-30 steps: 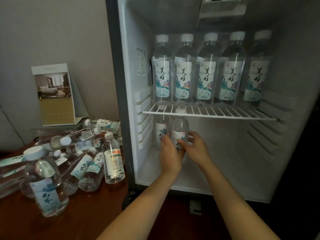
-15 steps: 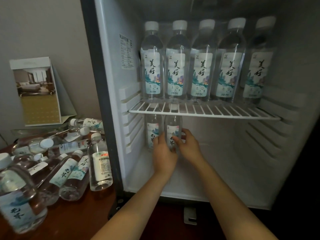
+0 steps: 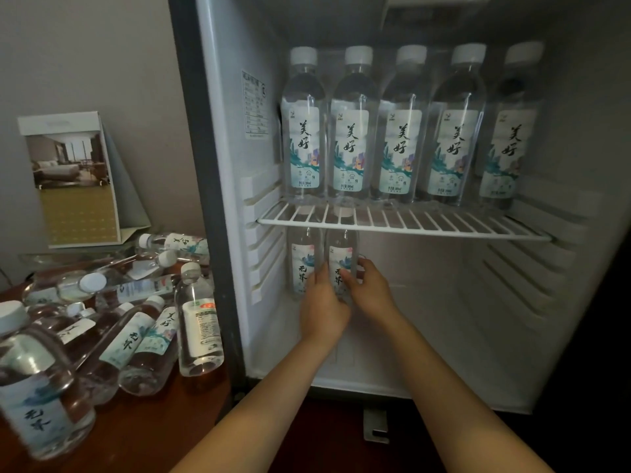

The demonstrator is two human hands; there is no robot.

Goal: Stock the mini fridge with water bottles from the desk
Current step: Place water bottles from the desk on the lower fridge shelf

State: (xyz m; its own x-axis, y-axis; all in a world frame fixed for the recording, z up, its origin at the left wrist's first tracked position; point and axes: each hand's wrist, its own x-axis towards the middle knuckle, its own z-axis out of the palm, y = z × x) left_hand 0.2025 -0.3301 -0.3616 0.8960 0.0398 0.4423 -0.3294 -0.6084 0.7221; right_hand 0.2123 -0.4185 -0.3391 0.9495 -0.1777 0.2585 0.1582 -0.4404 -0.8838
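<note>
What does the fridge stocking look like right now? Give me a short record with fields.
Top shelf: five bottles upright in a row on the wire shelf
Lower compartment: two upright bottles at the left, the corner bottle and the held bottle beside it
Left hand: grips the held bottle's left side
Right hand: grips its right side
Desk: pile of bottles, mostly lying; one upright bottle beside the fridge
Task state: desk bottles not yet all stocked

The wire shelf (image 3: 444,227) bears five bottles (image 3: 403,131); two bottles (image 3: 302,261) stand below (fridge floor (image 3: 444,336)); a heap (image 3: 129,336) covers the desk (image 3: 153,435).
</note>
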